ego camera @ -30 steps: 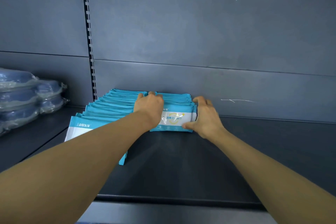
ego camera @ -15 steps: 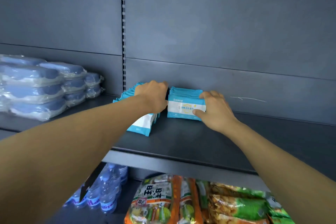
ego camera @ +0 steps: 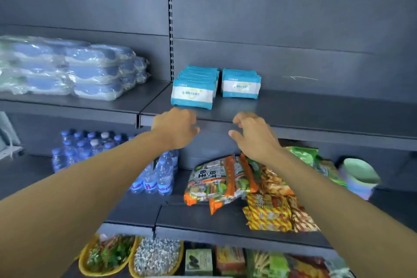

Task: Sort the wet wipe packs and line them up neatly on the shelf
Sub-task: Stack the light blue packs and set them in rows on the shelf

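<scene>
A large "旺", possibly doubled, shows on the snack bag (ego camera: 209, 181).

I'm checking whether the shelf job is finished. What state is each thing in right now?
left row of wipe packs: upright, lined front to back
right row of wipe packs: upright, shorter, beside it
left hand: loosely curled, holding nothing
right hand: loosely curled, holding nothing
shelf: bare on the right

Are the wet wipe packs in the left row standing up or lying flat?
Standing up. The left row stands on edge, front label facing out, packs lined up behind it toward the back wall.
</scene>
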A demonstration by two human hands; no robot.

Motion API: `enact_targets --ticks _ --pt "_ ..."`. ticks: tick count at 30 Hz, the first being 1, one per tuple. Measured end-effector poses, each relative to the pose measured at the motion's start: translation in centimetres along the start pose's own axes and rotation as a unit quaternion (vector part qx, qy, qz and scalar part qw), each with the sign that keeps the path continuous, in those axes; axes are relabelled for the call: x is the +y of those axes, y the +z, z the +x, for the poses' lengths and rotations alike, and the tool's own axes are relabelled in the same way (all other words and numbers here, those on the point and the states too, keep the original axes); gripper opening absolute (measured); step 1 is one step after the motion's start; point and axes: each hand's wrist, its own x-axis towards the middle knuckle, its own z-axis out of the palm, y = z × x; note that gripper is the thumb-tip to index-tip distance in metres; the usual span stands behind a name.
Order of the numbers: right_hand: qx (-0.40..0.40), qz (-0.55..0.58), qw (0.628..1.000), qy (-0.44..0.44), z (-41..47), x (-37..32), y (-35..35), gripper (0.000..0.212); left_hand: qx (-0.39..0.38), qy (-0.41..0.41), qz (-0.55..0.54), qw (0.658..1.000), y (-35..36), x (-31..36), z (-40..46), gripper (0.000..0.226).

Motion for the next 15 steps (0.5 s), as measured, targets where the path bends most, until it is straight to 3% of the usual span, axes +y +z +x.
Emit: enact_targets --ticks 15 --pt "-0.217 -0.015 0.971 0.097 -19.1 -2.3 17.1 0.029 -0.192 0.007 -0.038 0.981 19.6 -8.0 -16.6 0.028"
